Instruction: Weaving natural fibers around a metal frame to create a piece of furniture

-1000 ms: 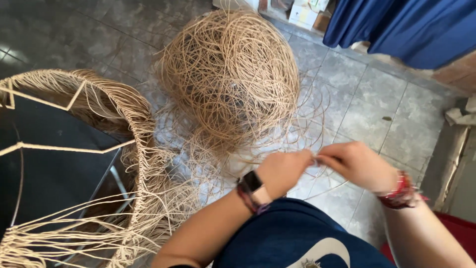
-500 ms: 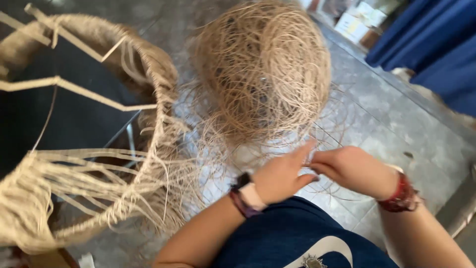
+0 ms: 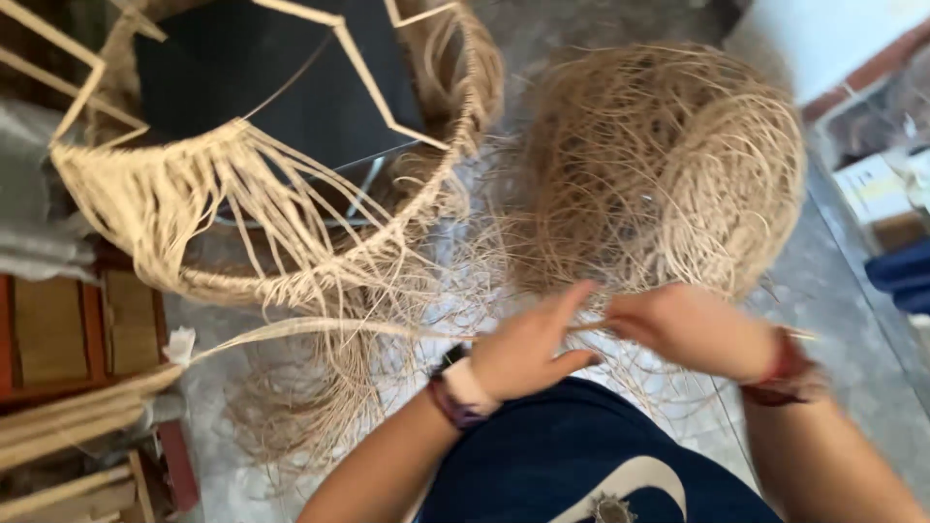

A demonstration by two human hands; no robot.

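My left hand (image 3: 531, 346) and my right hand (image 3: 690, 327) meet above my lap and pinch a thin tan fibre strand (image 3: 320, 329) that runs leftward toward the lower left. A watch sits on my left wrist, a red band on my right. Just beyond my hands lies a big tangled heap of loose tan fibre (image 3: 668, 165) on the grey floor. At the upper left stands a round metal frame (image 3: 291, 194) with its rim wrapped in the same fibre, loose ends hanging down from it.
Wooden pieces and a red-brown wooden object (image 3: 68, 339) lie at the left edge. Boxes (image 3: 882, 194) sit against a white wall base at the right. Blue cloth (image 3: 906, 276) shows at the right edge. Grey tiled floor (image 3: 852, 368) surrounds the heap.
The view has swung left, so the frame and the heap sit further right and lower. My hands stay together on the strand, which now stretches out to the left.
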